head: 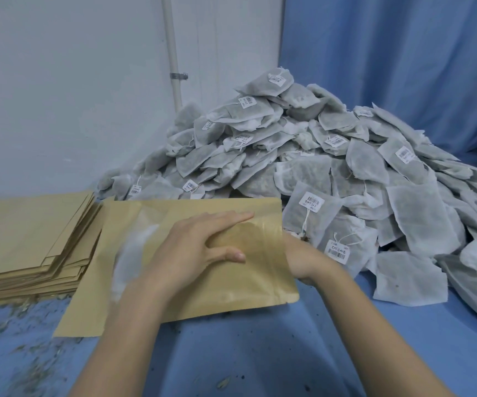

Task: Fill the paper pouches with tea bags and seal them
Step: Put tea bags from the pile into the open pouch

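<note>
view from a head cam, looking down at a blue-covered surface (231, 353) w/ both bare forearms reaching in from the bottom.

a brown paper pouch (191, 282) lies flat in the centre, its open end facing right. it has a clear window panel on its left part, and sth pale and blurred shows there; can't tell what exactly.

left hand (200, 247) rests on top of the pouch, palm down, fingers straight and pointing right, thumb out to the side. it presses the paper, not gripping anything.

right hand (297, 262) goes into the pouch mouth from the right. only the wrist and heel of the hand show; the fingers are hidden by the paper, so can't tell if they're curled or holding anything.

just left of the pouch, touching its edge, sits a stack of flat brown pouches (28, 245), fanned slightly.

behind and to the right is a big heap of tea bags (303, 156), grey-white mesh sachets w/ strings and small white barcode tags. the heap spreads down to the surface beside the right wrist.

dried leaf crumbs (22, 333) lie scattered on the surface at lower left.

background: white wall (59, 81) w/ a vertical white pipe (173, 50) at left, blue curtain (389, 58) at right.
</note>
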`<control>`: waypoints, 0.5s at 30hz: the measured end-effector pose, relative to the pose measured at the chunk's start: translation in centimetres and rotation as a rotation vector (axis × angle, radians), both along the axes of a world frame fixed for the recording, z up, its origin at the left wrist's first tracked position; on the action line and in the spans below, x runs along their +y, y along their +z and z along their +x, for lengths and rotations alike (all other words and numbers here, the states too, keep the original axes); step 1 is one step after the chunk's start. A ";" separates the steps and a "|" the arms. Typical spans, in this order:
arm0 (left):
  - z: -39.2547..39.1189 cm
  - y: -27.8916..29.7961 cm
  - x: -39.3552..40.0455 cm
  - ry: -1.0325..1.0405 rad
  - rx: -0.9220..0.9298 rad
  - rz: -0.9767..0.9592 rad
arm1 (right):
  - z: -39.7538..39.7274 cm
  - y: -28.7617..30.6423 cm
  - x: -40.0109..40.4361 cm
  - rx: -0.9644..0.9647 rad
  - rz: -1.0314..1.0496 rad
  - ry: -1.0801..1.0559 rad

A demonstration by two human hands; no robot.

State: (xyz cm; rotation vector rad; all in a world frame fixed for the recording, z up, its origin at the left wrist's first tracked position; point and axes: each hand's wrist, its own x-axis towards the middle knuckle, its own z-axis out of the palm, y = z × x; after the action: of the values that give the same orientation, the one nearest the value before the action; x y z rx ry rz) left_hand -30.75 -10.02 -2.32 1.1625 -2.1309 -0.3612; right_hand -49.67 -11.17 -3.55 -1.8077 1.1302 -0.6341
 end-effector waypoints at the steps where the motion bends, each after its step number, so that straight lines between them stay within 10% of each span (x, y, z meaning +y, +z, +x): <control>1: 0.0 -0.1 0.0 -0.007 0.003 0.008 | -0.1 -0.1 -0.2 0.037 -0.007 0.009; 6: 0.7 -0.4 -0.3 0.031 0.053 0.027 | -1.8 -0.5 -2.3 0.026 -0.492 -0.561; 8: 0.8 -0.4 -0.3 0.044 0.077 0.030 | -3.3 -0.7 -3.7 0.300 -0.724 -0.794; 12: 0.6 -0.6 -0.4 0.063 0.081 0.004 | -5.3 -1.0 -6.2 0.937 -0.602 -0.736; 15: 0.6 -0.7 -0.4 0.060 0.089 -0.005 | -5.9 -0.9 -6.2 0.804 -0.702 -0.772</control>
State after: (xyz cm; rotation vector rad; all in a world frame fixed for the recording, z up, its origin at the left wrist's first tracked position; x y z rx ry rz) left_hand -30.16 -10.42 -3.04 1.1825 -2.0146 -0.3730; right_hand -55.57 -17.33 -4.46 -2.2717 2.4500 -0.8259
